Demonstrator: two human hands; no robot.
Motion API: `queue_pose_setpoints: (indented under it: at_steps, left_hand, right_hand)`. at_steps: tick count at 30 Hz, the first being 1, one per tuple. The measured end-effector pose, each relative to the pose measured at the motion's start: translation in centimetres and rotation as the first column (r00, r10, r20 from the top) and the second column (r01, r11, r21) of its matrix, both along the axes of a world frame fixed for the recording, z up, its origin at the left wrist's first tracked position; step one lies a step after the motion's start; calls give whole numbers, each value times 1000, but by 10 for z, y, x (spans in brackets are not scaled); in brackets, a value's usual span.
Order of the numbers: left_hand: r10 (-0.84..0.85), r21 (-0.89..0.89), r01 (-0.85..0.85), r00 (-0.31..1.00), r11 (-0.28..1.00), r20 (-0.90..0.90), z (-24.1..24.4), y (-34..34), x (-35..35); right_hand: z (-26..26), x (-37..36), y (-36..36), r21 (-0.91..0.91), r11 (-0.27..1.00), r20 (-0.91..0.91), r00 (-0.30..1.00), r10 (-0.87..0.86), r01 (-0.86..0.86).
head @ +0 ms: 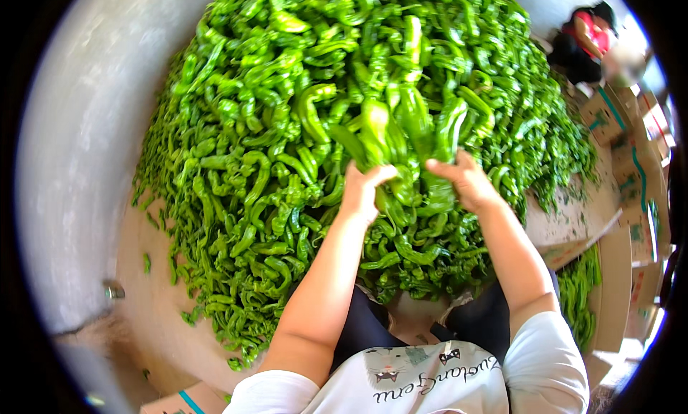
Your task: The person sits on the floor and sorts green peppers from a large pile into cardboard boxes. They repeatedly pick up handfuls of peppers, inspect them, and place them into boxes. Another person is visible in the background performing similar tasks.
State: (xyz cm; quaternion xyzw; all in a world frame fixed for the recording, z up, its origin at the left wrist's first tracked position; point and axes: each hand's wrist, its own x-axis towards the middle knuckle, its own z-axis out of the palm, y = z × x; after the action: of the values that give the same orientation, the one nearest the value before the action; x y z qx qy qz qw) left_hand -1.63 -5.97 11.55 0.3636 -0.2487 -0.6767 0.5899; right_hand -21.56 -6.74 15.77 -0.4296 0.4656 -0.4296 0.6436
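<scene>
A large heap of long, wrinkled green peppers [252, 172] lies before me, reaching close to my knees. Over its near middle, my left hand [368, 191] grips a bunch of green peppers [376, 126], thumb on top and fingers hidden beneath. Beside it, my right hand [466, 180] is closed around more green peppers [450, 129], its thumb pointing inward. The two hands are a short gap apart, with peppers standing up between and beyond them. Motion blur softens the held peppers, so their number is unclear.
A cardboard box [613, 290] holding green peppers [580, 301] stands at my right. Several cardboard boxes [604, 115] line the right side. A person in red [588, 35] sits at upper right. A grey wall [97, 145] curves along the left; a small can [114, 290] stands near it.
</scene>
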Motion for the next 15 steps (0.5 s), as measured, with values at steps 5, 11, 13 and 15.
queue_pose_setpoints:
  at_steps: [5,11,13,15]
  left_hand:
    - [-329,-170,405,877,899,350,-9,61,-95]
    - [-595,-146,638,762,756,255,10,180,-157]
    - [-674,-156,723,686,673,274,27,214,-191]
    - [-735,-103,785,611,611,296,27,253,-230]
  right_hand:
    - [-14,-56,81,-322,940,-153,974,-167,110]
    - [10,-145,224,-297,934,-376,874,-307,200]
    - [34,-183,269,-320,935,-269,932,-243,152]
    - [42,-226,319,-292,936,-312,905,-289,199]
